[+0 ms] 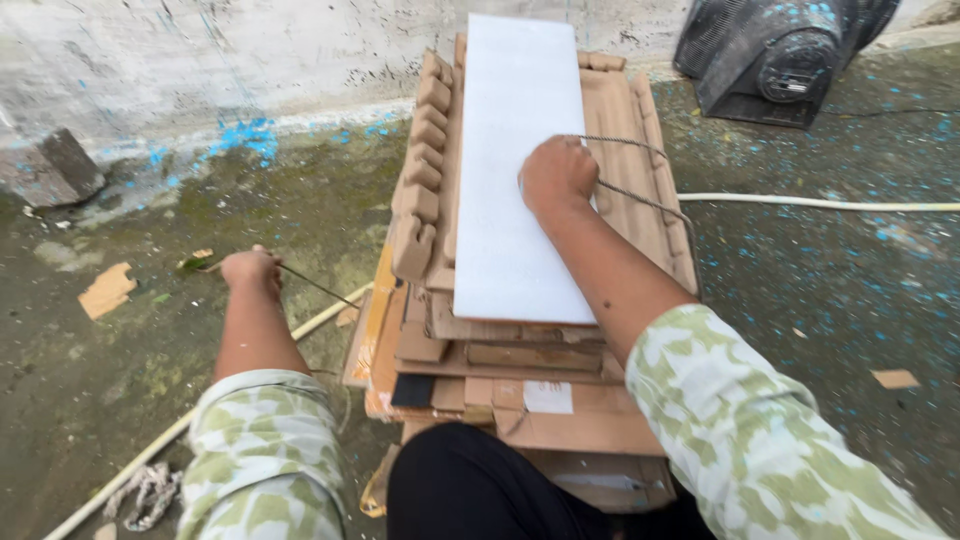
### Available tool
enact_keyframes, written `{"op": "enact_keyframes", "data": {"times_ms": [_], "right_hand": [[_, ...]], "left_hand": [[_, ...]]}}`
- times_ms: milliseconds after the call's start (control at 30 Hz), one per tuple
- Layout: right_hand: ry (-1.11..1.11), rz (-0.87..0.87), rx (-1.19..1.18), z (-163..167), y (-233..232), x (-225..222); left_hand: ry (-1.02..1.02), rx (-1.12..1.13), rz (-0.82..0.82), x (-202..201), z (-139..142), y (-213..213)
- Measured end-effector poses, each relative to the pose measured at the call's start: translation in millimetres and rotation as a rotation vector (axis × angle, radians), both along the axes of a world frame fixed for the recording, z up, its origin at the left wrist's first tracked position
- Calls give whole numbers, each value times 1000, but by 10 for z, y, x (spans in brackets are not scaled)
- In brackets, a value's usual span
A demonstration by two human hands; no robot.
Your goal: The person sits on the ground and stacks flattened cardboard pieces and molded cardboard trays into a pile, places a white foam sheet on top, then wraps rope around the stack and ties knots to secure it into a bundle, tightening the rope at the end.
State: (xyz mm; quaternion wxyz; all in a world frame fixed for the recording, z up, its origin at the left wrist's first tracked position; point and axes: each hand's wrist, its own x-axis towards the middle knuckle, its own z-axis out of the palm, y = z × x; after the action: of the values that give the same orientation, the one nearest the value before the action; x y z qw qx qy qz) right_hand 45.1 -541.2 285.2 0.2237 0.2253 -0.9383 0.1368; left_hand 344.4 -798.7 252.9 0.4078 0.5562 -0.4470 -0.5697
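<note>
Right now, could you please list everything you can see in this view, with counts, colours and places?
White panel: one, white, flat on top of the cardboard stack.
Cardboard stack: one pile, brown, centre, on the ground.
Twisted cord: one, grey, looped over the stack by the right hand.
Hose: one, cream, lying across the ground at right.
Fan housing: one, black, top right.
Cardboard scraps: two, tan, on the ground.
Left hand: gripping a thin cord.
Right hand: fisted on the panel, gripping the twisted cord.

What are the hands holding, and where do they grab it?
The right hand grips a thin twisted cord at its looped end, on top of the white board. The left hand pinches a thin cord stretched out from the cardboard stack.
</note>
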Motion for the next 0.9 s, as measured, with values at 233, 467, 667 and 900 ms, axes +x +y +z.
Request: {"op": "enact_keyframes", "data": {"times_ms": [233, 467, 667, 900], "right_hand": [[-21, 22, 36, -6, -471, -386], [-77, 18, 66, -116, -785, -612], [-92, 44, 89, -214, -850, -820], [-52, 65, 46, -204, -408, -970]], "left_hand": [[28, -190, -238, -1154, 286, -669], [-125, -163, -308, -2327, 456, -1021], [-219, -657, -562, -3018, 1286, -797], [-253, -1061, -638, -3540, 2273, 470]]}}
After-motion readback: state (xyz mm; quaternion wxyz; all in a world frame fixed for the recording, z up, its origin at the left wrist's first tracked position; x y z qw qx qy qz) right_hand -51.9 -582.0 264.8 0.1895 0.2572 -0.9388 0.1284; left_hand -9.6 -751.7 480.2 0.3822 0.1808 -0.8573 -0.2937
